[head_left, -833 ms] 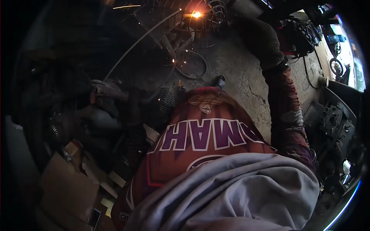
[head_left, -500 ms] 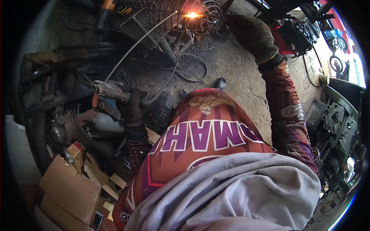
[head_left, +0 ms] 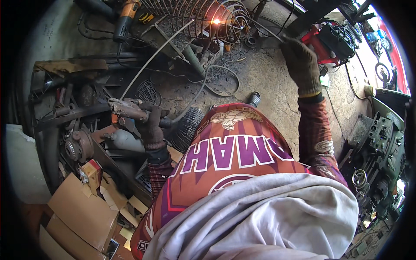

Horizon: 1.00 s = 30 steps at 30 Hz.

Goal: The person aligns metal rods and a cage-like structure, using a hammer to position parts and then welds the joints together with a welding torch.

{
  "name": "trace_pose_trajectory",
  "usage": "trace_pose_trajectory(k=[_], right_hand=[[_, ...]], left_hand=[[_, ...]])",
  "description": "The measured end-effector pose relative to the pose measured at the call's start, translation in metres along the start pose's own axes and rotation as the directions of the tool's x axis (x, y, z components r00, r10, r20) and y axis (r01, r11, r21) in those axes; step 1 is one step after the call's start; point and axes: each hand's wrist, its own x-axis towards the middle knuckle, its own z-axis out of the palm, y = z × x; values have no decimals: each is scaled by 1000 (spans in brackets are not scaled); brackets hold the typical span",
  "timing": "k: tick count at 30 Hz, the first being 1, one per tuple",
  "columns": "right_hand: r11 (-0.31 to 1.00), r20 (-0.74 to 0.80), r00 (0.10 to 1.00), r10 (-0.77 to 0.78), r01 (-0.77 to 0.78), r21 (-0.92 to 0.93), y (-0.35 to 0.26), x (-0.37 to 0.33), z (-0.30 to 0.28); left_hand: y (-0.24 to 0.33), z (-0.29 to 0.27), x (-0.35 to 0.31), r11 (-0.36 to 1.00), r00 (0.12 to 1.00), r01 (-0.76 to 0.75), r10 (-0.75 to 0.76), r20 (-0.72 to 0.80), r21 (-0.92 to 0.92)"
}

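Note:
My left hand, in a dark work glove, is closed around the handle of a welding electrode holder. A long thin welding rod juts from its jaws, its tip near the wire cage. On the round cage of curved metal bars a small spot glows orange-white, apart from the rod's tip. My right hand, in a brown knit glove, is closed on the end of a thin metal rod running from the cage's right end; its fingertips are partly hidden.
An orange-and-black angle grinder lies left of the cage. A grey cable loops over the floor. Another wire cage sits by my left hand. Cardboard lies lower left, a red-and-black machine upper right, and dark machinery at right.
The bright flare on the cage has shrunk to a small glow. My right hand has moved right and slightly nearer, away from the cage. My left hand still holds the electrode holder.

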Motion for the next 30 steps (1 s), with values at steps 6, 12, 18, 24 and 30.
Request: trace_pose_trajectory(k=[6,12,18,24,30], right_hand=[[730,102,816,569,-558,394,13,-73,49],[637,235,732,640,-676,371,24,-113,53],[613,353,682,641,-731,299,58,-148,52],[651,342,693,635,-718,247,84,-171,61],[652,333,697,634,-714,255,86,-171,66]], left_hand=[[-1,6,17,997,995,-75,73,65,30],[16,25,29,966,974,-196,172,147,170],[20,46,26,952,967,-242,222,122,186],[26,65,17,959,978,-189,165,126,211],[31,74,15,964,983,-166,145,112,208]])
